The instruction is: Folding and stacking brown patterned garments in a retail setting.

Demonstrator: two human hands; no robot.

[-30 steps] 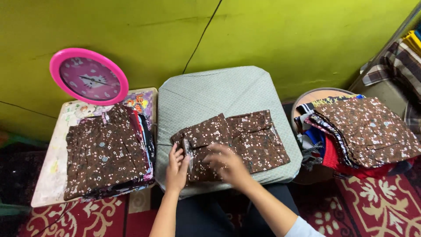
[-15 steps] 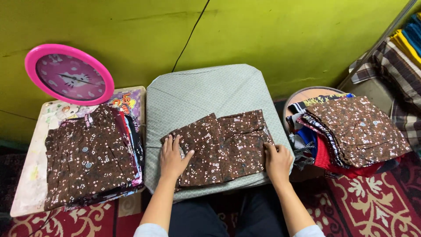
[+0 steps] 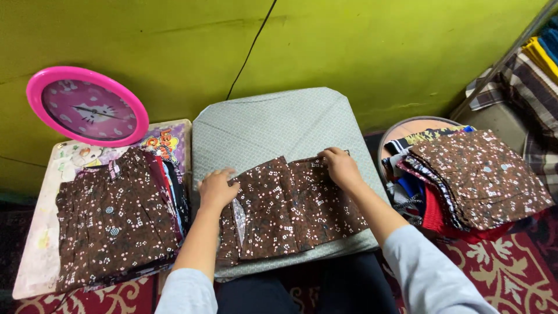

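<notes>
A brown garment with small white flower print (image 3: 290,209) lies folded on a grey-green padded board (image 3: 267,125) in front of me. My left hand (image 3: 216,187) rests on its far left corner, fingers curled on the cloth. My right hand (image 3: 341,166) grips the far right corner of the same garment. A strip of clear plastic (image 3: 238,216) shows along the garment's left fold.
A stack of folded clothes topped by the same brown print (image 3: 113,218) sits on a small printed table (image 3: 35,244) at left, with a pink round clock (image 3: 86,107) leaning on the yellow-green wall. At right a pile of clothes (image 3: 476,174) covers a round stool. Red patterned carpet lies below.
Both hands have moved from the garment's near edge to its far corners. The camera view shifted slightly.
</notes>
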